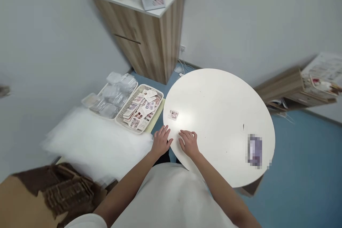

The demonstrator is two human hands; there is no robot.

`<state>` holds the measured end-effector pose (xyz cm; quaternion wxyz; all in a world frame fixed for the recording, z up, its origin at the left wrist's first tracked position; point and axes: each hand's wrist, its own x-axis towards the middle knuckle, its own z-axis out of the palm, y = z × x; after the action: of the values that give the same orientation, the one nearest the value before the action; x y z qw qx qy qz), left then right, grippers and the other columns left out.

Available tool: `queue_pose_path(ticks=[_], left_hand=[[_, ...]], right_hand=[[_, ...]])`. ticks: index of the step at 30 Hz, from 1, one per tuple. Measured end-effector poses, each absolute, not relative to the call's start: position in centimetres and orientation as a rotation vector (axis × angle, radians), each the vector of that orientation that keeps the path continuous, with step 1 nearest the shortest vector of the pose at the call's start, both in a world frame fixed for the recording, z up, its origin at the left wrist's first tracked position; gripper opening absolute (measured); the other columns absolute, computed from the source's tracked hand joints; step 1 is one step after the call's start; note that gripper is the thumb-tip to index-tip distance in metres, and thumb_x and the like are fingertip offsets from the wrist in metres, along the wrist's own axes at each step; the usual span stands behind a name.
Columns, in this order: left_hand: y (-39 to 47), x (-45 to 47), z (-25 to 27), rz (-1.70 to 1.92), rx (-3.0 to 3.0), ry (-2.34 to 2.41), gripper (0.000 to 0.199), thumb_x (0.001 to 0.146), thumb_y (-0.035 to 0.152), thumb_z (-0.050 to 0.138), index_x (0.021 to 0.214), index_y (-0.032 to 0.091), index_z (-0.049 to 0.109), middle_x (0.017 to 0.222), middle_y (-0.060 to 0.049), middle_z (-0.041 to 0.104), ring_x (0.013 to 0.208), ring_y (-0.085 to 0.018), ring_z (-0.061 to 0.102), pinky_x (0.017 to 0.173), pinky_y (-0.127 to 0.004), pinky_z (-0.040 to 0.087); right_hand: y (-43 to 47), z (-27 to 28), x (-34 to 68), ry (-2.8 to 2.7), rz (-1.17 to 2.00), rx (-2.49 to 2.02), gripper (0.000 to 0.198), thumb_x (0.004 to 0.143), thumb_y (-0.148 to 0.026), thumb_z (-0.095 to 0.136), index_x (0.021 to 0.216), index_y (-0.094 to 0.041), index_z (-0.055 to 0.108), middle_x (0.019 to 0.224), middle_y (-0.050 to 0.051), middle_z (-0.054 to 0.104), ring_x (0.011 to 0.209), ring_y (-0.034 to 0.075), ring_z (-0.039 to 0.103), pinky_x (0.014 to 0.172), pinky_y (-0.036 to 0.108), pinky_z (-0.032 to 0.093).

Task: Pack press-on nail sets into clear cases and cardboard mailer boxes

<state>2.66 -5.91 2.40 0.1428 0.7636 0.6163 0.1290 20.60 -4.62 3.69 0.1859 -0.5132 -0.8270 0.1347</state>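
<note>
My left hand [161, 140] hovers at or rests on the near left edge of a round white table [221, 114], fingers stretched and nothing in them. Beside it, my right hand [188, 142] is over the tabletop with its fingers apart, also holding nothing. Just beyond both hands lies a small printed card [174, 114], apparently in clear wrapping. A white basket [144, 86] of printed cards [141, 108] stands left of the table, near my left hand. Whether my hands touch the table is hard to tell.
Another basket holds clear plastic packets [114, 92]. White bags [96, 142] lie in front of it, with folded cardboard [69, 192] at lower left. A blurred purple item [254, 150] lies on the table's right. A wooden cabinet [141, 35] stands behind; a low shelf [288, 82] is at right.
</note>
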Motion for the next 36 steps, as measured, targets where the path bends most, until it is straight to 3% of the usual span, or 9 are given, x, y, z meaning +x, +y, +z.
queue_pose_path(ticks=[5,15,19,27,31,36], left_hand=[[-11.2,3.5,2.5,0.54,1.939,1.971,0.032,0.082,0.032,0.039,0.108,0.021,0.053,0.121,-0.009,0.05,0.116,-0.025,0.041,0.09,-0.043,0.037],[-15.6,-1.0,6.6,0.617,1.564,2.191,0.029,0.081,0.033,0.04,0.103,0.021,0.054,0.114,-0.006,0.055,0.108,-0.021,0.048,0.089,-0.038,0.04],[-15.1,-6.7,9.6,0.6,1.597,2.182,0.033,0.081,0.036,0.04,0.107,0.019,0.053,0.11,-0.007,0.057,0.103,-0.019,0.052,0.088,-0.033,0.04],[-13.6,-16.8,13.6,0.131,1.61,2.07,0.059,0.072,0.049,0.047,0.12,0.016,0.045,0.12,-0.014,0.052,0.108,-0.026,0.05,0.084,-0.034,0.04],[-12.4,-20.0,14.2,0.183,1.584,2.042,0.064,0.069,0.055,0.047,0.119,0.017,0.045,0.12,-0.013,0.053,0.107,-0.026,0.051,0.082,-0.032,0.04],[-10.1,-23.8,13.4,0.37,1.542,2.154,0.063,0.072,0.052,0.045,0.123,0.014,0.041,0.125,-0.014,0.047,0.114,-0.026,0.044,0.091,-0.033,0.035]], right_hand=[[-6.5,2.8,22.0,-2.496,0.554,-1.229,0.028,0.086,-0.024,0.034,0.109,-0.021,0.05,0.086,0.005,0.066,0.077,0.015,0.058,0.086,0.036,0.027],[-5.8,5.4,15.1,-2.601,0.793,-0.907,0.028,0.084,-0.027,0.037,0.107,-0.023,0.052,0.08,0.004,0.067,0.072,0.018,0.06,0.084,0.039,0.032],[-4.4,7.0,9.9,-2.511,0.831,-0.871,0.027,0.082,-0.028,0.038,0.099,-0.02,0.057,0.076,0.004,0.067,0.067,0.017,0.06,0.08,0.036,0.037],[-4.3,10.0,0.3,-2.293,1.098,-0.888,0.025,0.078,-0.03,0.042,0.093,-0.02,0.059,0.076,0.003,0.066,0.066,0.016,0.06,0.064,0.029,0.045],[-3.2,9.8,-1.7,-2.218,1.233,-0.936,0.024,0.076,-0.032,0.045,0.091,-0.02,0.059,0.08,0.004,0.065,0.065,0.016,0.058,0.064,0.03,0.046],[0.2,8.7,-4.7,-2.057,1.37,-1.059,0.028,0.074,-0.034,0.047,0.094,-0.018,0.056,0.086,0.006,0.064,0.067,0.016,0.057,0.062,0.031,0.048]])
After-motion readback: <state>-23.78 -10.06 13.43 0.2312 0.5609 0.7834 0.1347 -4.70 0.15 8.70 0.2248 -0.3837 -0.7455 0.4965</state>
